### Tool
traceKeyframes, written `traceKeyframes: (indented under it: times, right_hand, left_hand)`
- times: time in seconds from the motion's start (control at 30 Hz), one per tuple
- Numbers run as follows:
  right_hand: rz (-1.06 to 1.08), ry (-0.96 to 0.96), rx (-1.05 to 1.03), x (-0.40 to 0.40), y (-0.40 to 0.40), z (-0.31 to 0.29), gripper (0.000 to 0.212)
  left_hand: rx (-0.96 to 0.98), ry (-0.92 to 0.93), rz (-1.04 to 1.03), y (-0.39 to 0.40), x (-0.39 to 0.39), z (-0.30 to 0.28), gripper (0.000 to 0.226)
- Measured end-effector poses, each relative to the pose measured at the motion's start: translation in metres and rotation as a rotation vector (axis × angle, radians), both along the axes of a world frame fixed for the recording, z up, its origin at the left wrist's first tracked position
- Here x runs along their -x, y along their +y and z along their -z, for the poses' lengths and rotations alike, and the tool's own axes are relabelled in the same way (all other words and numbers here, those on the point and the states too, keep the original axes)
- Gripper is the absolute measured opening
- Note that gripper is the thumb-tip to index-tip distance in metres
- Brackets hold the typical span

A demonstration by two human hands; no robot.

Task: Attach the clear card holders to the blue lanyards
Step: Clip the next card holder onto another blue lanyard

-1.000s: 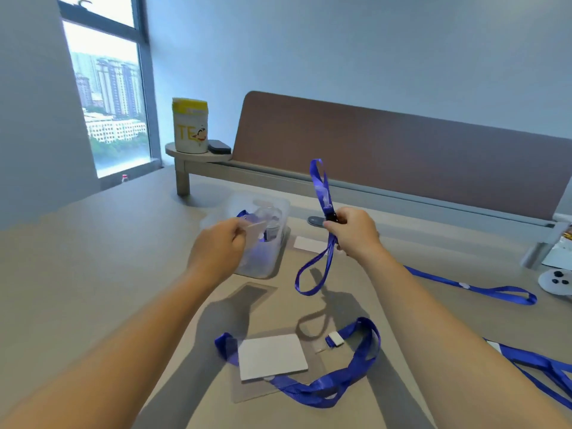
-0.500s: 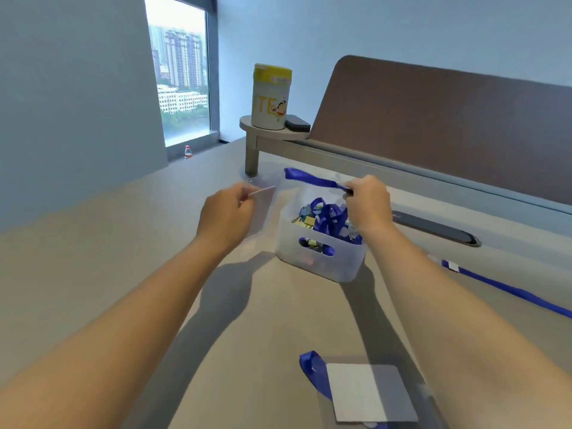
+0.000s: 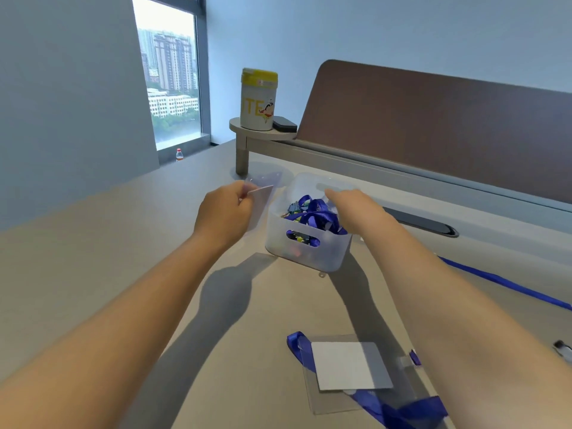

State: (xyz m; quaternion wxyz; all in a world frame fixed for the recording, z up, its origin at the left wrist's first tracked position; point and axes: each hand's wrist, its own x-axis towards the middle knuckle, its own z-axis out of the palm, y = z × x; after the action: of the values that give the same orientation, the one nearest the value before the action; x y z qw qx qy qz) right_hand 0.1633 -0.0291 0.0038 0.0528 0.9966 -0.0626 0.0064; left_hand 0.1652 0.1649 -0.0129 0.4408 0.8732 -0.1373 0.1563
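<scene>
My left hand [image 3: 223, 212] pinches a clear card holder [image 3: 262, 196] with a white card in it, just left of a translucent white bin [image 3: 309, 255]. Tangled blue lanyards [image 3: 312, 213] fill the bin. My right hand [image 3: 353, 209] hovers over the bin's right side, fingers stretched out above the lanyards with nothing visibly in them. Near the front edge lies another clear holder with a white card [image 3: 346, 366], with a blue lanyard [image 3: 402, 410] running under it.
A further blue lanyard [image 3: 501, 283] stretches across the table at right. A yellow-lidded canister [image 3: 258, 100] and a black case [image 3: 284, 123] stand on a raised shelf behind the bin. A brown divider panel [image 3: 433, 134] runs along the back.
My right hand held a blue lanyard up, carried it over the bin, and now has stretched fingers with the lanyard no longer in it. The view swung left toward the bin.
</scene>
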Motion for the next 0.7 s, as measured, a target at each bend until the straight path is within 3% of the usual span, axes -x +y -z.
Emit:
traceKeyframes:
  times: [0.13,0.27,0.6,0.7]
  right_hand:
    - [0.054,-0.104,-0.129,0.030,-0.011,-0.016,0.053]
    - [0.104,-0.187,-0.128,0.078,-0.040,-0.017,0.045]
    - [0.458,-0.073,-0.150,0.239,-0.146,0.044,0.043]
    - [0.552,-0.015,-0.124,0.268,-0.178,0.061,0.020]
  left_hand:
    - [-0.034,-0.058,0.029,-0.014,0.020,-0.010,0.027]
    - [-0.151,-0.187,0.078,-0.041,0.046,-0.016,0.028]
    - [-0.348,-0.360,0.383,-0.142,0.141,0.012,0.032]
    - [-0.395,-0.362,0.437,-0.170,0.153,0.019,0.034]
